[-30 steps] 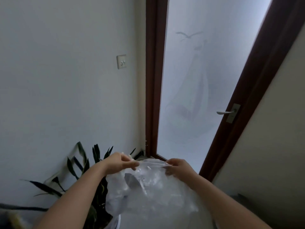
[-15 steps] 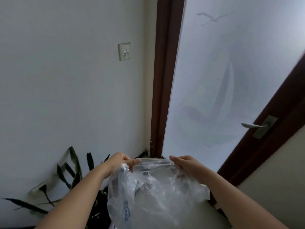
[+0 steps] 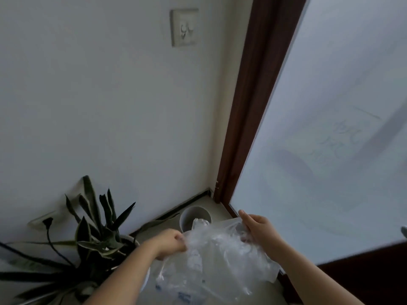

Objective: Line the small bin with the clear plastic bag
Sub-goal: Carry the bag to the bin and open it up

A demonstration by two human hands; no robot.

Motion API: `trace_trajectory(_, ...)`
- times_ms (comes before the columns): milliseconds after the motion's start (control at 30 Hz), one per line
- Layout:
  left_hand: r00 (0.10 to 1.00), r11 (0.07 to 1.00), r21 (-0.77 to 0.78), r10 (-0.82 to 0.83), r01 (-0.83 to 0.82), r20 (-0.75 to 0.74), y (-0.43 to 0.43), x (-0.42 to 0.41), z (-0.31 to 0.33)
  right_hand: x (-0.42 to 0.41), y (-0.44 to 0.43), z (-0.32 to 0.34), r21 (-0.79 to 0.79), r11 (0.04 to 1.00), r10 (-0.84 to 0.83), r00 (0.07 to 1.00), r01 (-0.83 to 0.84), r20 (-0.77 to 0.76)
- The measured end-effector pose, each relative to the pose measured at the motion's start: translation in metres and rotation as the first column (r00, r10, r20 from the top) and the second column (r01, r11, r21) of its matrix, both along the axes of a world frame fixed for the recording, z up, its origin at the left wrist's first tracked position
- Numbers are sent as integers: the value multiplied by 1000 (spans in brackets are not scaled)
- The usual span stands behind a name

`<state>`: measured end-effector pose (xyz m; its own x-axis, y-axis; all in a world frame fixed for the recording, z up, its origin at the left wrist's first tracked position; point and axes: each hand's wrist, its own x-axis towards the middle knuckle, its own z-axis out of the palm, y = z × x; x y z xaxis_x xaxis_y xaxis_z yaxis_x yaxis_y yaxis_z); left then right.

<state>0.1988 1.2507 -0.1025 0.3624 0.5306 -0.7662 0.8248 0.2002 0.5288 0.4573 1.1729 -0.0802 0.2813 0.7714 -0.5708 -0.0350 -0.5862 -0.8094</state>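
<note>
A crumpled clear plastic bag (image 3: 215, 260) with blue print near its bottom hangs between my hands. My left hand (image 3: 170, 243) is closed on the bag's left upper edge. On the right upper edge, my right hand (image 3: 256, 227) grips with thumb raised. A small white round bin (image 3: 195, 213) stands on the floor in the corner beyond the bag, against the wall and near the door frame. Its open top shows; the bag's upper edge overlaps its near rim.
A potted plant (image 3: 97, 236) with long dark leaves stands left of my left arm. A dark brown door frame (image 3: 248, 119) and a frosted glass door (image 3: 330, 133) fill the right. A light switch (image 3: 184, 27) is high on the white wall.
The view has tilted down and leftward, bringing the white bin into sight. Both hands have stayed on the bag and lowered it towards the floor corner.
</note>
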Motion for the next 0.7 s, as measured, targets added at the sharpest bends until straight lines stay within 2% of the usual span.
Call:
trace_trajectory(67, 985, 984, 44, 170, -170, 21, -6, 9, -22, 5, 8, -23, -39, 998, 40, 999, -39, 34)
trace_trajectory(133, 943, 944, 5, 328, -329, 60, -8, 17, -42, 7, 16, -46, -70, 996, 67, 995, -62, 78)
trace_trajectory(333, 863, 867, -120, 495, -483, 98, 15, 26, -81, 4, 63, -88, -58, 993, 117, 958, -105, 262)
trace_trajectory(433, 810, 818, -108, 575, -566, 114, 35, 24, -101, 5, 95, -111, -118, 977, 202, 957, -180, 210)
trace_trajectory(567, 770, 772, -192, 630, -606, 103, 62, 17, -131, 8, 134, -143, -237, 941, 271, 958, -242, 95)
trace_trajectory(700, 621, 621, -220, 780, -752, 76, 88, 7, -160, 19, 163, -176, -291, 922, 353, 862, -256, 363)
